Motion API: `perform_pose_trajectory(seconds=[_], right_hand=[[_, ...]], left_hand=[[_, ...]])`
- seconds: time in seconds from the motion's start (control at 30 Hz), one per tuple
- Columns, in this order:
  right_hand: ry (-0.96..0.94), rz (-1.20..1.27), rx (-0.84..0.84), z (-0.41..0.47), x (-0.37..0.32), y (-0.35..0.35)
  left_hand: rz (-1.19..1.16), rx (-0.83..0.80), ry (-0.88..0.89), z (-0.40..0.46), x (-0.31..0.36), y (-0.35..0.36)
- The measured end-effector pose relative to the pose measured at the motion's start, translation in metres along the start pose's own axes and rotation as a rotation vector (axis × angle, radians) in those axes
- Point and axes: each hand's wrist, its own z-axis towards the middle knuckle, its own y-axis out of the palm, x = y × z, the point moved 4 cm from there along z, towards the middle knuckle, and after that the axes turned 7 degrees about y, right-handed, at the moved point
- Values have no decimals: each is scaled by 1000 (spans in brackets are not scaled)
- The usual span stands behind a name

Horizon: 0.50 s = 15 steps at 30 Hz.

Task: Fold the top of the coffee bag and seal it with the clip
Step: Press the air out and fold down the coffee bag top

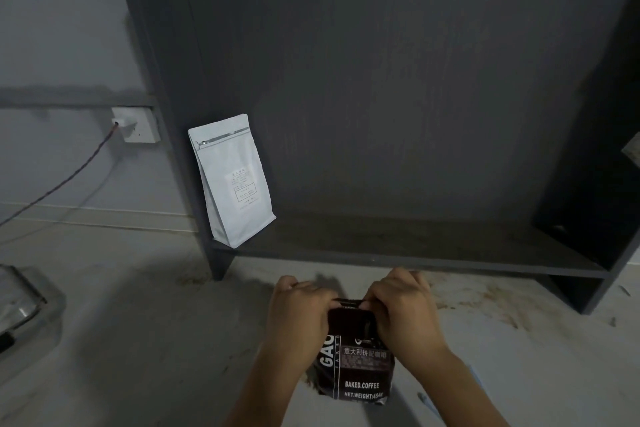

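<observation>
A dark brown coffee bag (360, 367) with white lettering stands on the pale floor low in the middle of the head view. My left hand (298, 312) grips the left end of the bag's top. My right hand (401, 308) grips the right end. The top edge of the bag (349, 303) is bent over between my thumbs and fingers. I see no clip; it may be hidden under my hands.
A white coffee bag (232, 180) stands at the left end of a dark shelf (415, 253) just beyond my hands. A wall socket (136, 125) with a cable is on the left. A grey object (20, 305) lies at the left edge. Brown crumbs (485, 302) litter the floor.
</observation>
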Motion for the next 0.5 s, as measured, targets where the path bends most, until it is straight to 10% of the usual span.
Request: perform_pose_trajectory(seconds=[0.5], right_hand=[[-52,-5,-76,-2,9,-5]], left_hand=[[6,-42,85,11,3,5]])
